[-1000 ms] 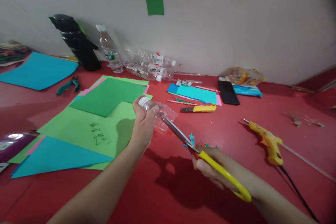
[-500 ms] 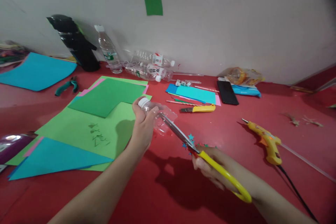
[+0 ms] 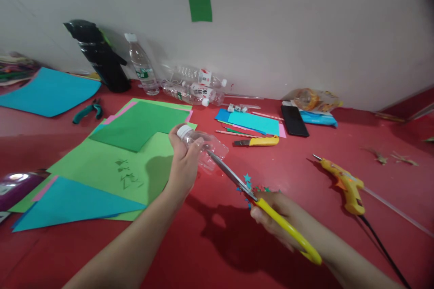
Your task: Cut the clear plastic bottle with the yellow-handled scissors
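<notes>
My left hand [image 3: 183, 162] is closed around the cut top part of a clear plastic bottle [image 3: 217, 146], its white cap [image 3: 184, 131] pointing up and left. In my right hand [image 3: 278, 219] are scissors with yellow handles [image 3: 288, 230]; the fingers are wrapped round the grips. The blades look closed or nearly so, and their tips lie at the bottle's plastic by my left thumb. Small coloured paper stars [image 3: 248, 180] lie on the red table behind the scissors, partly covered by them and my right hand.
Green paper sheets [image 3: 142, 122] with small scraps lie at left, a blue sheet [image 3: 81, 203] in front. A yellow utility knife [image 3: 261, 142], a phone [image 3: 294, 120] and a yellow glue gun [image 3: 342, 183] lie at right. Bottles [image 3: 190, 92] line the wall near a black flask [image 3: 105, 63].
The scissors and my right hand have shifted very slightly, the handles a little lower and to the left. My left hand keeps its hold on the bottle piece. The view has moved a touch.
</notes>
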### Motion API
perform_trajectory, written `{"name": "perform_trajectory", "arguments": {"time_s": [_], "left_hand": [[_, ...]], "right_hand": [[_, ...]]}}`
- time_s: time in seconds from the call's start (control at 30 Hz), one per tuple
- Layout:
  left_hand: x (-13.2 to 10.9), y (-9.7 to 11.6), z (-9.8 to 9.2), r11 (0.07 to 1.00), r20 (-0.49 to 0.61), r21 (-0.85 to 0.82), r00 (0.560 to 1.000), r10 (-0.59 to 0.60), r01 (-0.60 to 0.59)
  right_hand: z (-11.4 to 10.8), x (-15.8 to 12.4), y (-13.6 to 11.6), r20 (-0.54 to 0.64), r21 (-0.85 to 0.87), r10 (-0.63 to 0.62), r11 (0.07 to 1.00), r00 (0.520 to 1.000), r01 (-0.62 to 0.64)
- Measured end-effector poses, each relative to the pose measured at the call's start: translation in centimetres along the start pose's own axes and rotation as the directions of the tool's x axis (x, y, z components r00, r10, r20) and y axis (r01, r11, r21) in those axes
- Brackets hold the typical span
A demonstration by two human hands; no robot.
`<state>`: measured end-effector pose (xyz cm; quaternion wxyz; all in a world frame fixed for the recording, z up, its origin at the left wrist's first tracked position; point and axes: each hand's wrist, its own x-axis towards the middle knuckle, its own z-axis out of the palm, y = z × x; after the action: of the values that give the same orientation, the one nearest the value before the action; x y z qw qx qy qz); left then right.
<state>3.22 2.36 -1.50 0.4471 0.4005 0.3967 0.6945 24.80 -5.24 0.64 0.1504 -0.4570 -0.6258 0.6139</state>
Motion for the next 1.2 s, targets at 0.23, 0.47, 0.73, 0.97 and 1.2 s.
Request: {"name": "perform_trajectory", "arguments": {"time_s": [0.23,0.47,0.73,0.97,1.2], "left_hand": [[-0.03,-0.03,-0.01,0.995,0.013,0.057,0.996,0.086,-0.086],[-0.18,0.30,0.09,0.987,0.051,0.090,0.990,0.129,-0.134],[-0.03,0.50,0.03,0.984,0.047,0.073,0.986,0.160,-0.163],[-0.36,0.19,0.08,0.981,0.109,0.099,0.982,0.155,-0.166],[-0.56,0.09,0.14,0.974,0.119,0.124,0.978,0.174,-0.189]], "right_hand": [[-0.20,-0.40,0.90,0.041,-0.011,-0.008,1.000,0.999,0.009],[0.12,-0.43,0.38,-0.024,0.009,0.044,0.999,0.999,-0.044],[-0.06,0.02,0.92,-0.008,-0.008,-0.032,0.999,0.999,0.032],[-0.36,-0.61,0.46,0.048,-0.011,-0.001,1.000,0.999,0.002],[-0.22,-0.43,0.53,0.024,0.046,0.021,0.999,1.000,-0.022]]}}
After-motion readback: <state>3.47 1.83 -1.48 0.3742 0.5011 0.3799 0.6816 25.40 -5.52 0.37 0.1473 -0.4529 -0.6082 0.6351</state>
